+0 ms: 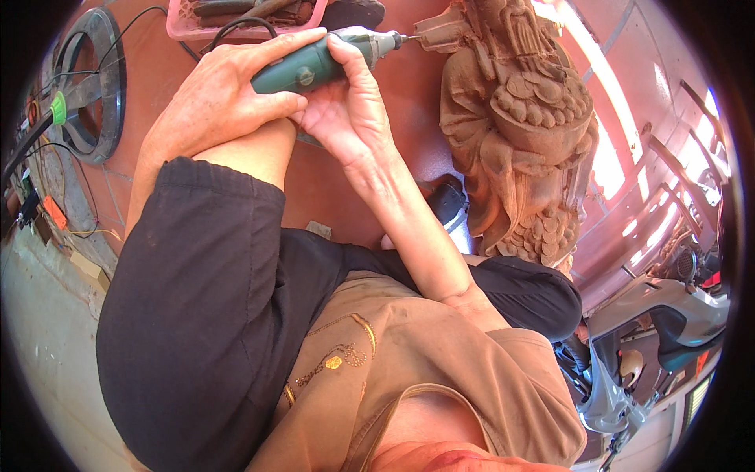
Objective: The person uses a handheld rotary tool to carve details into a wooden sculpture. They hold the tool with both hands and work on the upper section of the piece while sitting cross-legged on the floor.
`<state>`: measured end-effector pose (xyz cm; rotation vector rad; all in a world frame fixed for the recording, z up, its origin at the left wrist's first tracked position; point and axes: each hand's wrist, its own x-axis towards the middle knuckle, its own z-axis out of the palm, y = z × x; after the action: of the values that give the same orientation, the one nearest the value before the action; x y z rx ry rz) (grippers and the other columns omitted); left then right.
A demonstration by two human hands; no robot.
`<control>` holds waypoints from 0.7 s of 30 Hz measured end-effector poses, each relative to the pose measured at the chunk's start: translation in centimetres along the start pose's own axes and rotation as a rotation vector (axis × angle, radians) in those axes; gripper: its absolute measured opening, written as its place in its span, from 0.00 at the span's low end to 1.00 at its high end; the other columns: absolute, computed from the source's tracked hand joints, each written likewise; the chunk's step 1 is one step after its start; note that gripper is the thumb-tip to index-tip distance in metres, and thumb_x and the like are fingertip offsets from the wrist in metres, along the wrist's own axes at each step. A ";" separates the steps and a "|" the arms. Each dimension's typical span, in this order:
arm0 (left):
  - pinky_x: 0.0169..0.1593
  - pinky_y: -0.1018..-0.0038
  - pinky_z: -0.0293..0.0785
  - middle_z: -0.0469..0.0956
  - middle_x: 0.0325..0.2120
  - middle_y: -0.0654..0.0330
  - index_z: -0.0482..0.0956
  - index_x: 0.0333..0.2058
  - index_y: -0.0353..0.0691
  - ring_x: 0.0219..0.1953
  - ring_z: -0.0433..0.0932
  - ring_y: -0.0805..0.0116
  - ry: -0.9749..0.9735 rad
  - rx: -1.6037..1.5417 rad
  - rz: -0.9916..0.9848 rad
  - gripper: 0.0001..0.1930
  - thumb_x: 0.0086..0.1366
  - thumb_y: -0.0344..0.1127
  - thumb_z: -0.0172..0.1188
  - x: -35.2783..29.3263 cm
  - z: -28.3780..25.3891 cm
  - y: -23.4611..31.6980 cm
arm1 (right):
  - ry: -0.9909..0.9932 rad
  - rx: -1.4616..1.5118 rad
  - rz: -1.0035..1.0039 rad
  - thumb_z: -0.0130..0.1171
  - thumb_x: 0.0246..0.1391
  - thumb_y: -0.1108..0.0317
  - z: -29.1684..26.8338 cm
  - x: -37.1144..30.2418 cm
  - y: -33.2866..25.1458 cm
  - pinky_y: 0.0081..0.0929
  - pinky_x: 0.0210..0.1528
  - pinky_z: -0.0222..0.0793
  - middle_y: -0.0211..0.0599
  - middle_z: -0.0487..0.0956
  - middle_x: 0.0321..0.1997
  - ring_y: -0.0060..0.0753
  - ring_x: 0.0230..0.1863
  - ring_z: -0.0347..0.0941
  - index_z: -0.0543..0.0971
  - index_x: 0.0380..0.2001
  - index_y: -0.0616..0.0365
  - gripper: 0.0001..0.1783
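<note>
A green rotary tool with a grey nose is held between both hands above my raised knee. My left hand wraps the rear of its body, index finger along the top and thumb below. My right hand grips it nearer the nose, its thumb over the top and its other fingers partly hidden beneath. The thin bit points right, at a block-like part of a brown carved wooden statue. Whether the bit touches the wood, I cannot tell. The statue shows a robed figure with heaped round shapes.
A pink basket of hand tools stands at the far left of the statue. A round black fan-like frame with a green knob and loose cables are at left. Wooden bars lie at right, above a grey motorbike. The floor is reddish tile.
</note>
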<state>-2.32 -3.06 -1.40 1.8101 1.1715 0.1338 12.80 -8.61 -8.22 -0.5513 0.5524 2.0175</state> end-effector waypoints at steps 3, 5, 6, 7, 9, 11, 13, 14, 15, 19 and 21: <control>0.54 0.64 0.72 0.80 0.43 0.47 0.72 0.59 0.44 0.47 0.80 0.51 0.010 0.018 0.017 0.35 0.48 0.33 0.67 0.0 0.0 -0.1 | 0.011 0.003 -0.002 0.63 0.57 0.58 0.0 0.0 0.1 0.42 0.50 0.75 0.35 0.77 0.51 0.35 0.53 0.74 0.73 0.51 0.53 0.22; 0.54 0.64 0.72 0.80 0.44 0.47 0.72 0.59 0.44 0.47 0.79 0.51 -0.004 0.007 0.021 0.35 0.48 0.34 0.67 0.1 0.0 -0.1 | 0.013 0.008 -0.006 0.63 0.57 0.58 -0.2 0.0 0.1 0.42 0.49 0.75 0.35 0.77 0.51 0.35 0.52 0.74 0.73 0.50 0.52 0.21; 0.54 0.64 0.72 0.80 0.44 0.47 0.72 0.59 0.44 0.47 0.79 0.51 -0.014 0.004 0.018 0.35 0.48 0.34 0.67 0.1 0.0 -0.1 | 0.009 0.011 -0.008 0.63 0.57 0.58 -0.2 -0.1 0.1 0.42 0.49 0.75 0.35 0.77 0.50 0.35 0.52 0.74 0.73 0.50 0.52 0.20; 0.54 0.64 0.72 0.80 0.44 0.47 0.72 0.59 0.44 0.47 0.79 0.51 -0.024 0.002 0.016 0.35 0.48 0.34 0.67 0.1 0.0 -0.1 | 0.006 0.014 -0.010 0.63 0.57 0.58 -0.3 -0.1 0.1 0.42 0.49 0.75 0.35 0.77 0.50 0.35 0.52 0.75 0.73 0.49 0.52 0.20; 0.54 0.64 0.72 0.80 0.43 0.47 0.72 0.59 0.44 0.47 0.80 0.51 -0.041 -0.001 0.003 0.35 0.48 0.34 0.67 0.1 0.0 -0.1 | 0.028 0.007 -0.022 0.64 0.56 0.58 -0.2 -0.3 0.2 0.42 0.48 0.76 0.34 0.77 0.49 0.34 0.51 0.75 0.73 0.49 0.51 0.20; 0.53 0.63 0.72 0.80 0.43 0.47 0.72 0.59 0.44 0.46 0.80 0.51 -0.055 0.001 -0.020 0.35 0.48 0.35 0.66 0.0 -0.1 -0.1 | 0.044 0.011 -0.022 0.64 0.56 0.58 -0.2 -0.4 0.2 0.42 0.48 0.76 0.34 0.77 0.49 0.34 0.50 0.75 0.73 0.49 0.50 0.20; 0.53 0.63 0.72 0.81 0.42 0.46 0.72 0.59 0.44 0.46 0.80 0.50 -0.031 0.025 0.027 0.34 0.48 0.35 0.66 0.1 0.0 -0.2 | 0.055 0.023 -0.018 0.64 0.56 0.58 -0.5 -0.3 0.2 0.42 0.48 0.75 0.33 0.77 0.48 0.34 0.50 0.75 0.73 0.48 0.50 0.19; 0.52 0.63 0.72 0.81 0.42 0.46 0.72 0.59 0.44 0.46 0.80 0.50 -0.020 0.038 0.050 0.34 0.48 0.35 0.66 0.1 0.0 -0.2 | 0.056 0.028 -0.023 0.64 0.56 0.58 -0.4 -0.4 0.2 0.42 0.48 0.75 0.33 0.77 0.48 0.34 0.50 0.75 0.73 0.48 0.50 0.19; 0.52 0.63 0.73 0.81 0.42 0.46 0.72 0.59 0.44 0.46 0.80 0.50 -0.032 0.023 0.039 0.34 0.48 0.35 0.66 0.2 0.0 -0.1 | 0.057 0.033 -0.029 0.64 0.56 0.58 -0.3 -0.5 0.2 0.42 0.48 0.75 0.33 0.77 0.48 0.34 0.50 0.75 0.73 0.49 0.50 0.19; 0.52 0.63 0.73 0.80 0.41 0.46 0.72 0.59 0.44 0.45 0.80 0.50 -0.050 -0.003 0.017 0.35 0.48 0.35 0.65 0.3 -0.1 0.2 | 0.054 0.025 -0.023 0.64 0.56 0.59 -0.4 -0.6 0.1 0.42 0.48 0.75 0.33 0.77 0.49 0.34 0.50 0.75 0.73 0.49 0.50 0.19; 0.52 0.63 0.73 0.81 0.41 0.46 0.72 0.59 0.44 0.45 0.80 0.49 -0.042 0.001 0.016 0.35 0.48 0.35 0.65 0.3 0.0 0.1 | 0.052 0.029 -0.022 0.64 0.56 0.59 -0.6 -0.5 0.2 0.42 0.48 0.75 0.33 0.77 0.49 0.34 0.50 0.75 0.73 0.49 0.50 0.20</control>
<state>-2.12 -2.88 -1.43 1.8147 1.1281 0.1033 12.97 -9.36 -8.36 -0.5912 0.6030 1.9760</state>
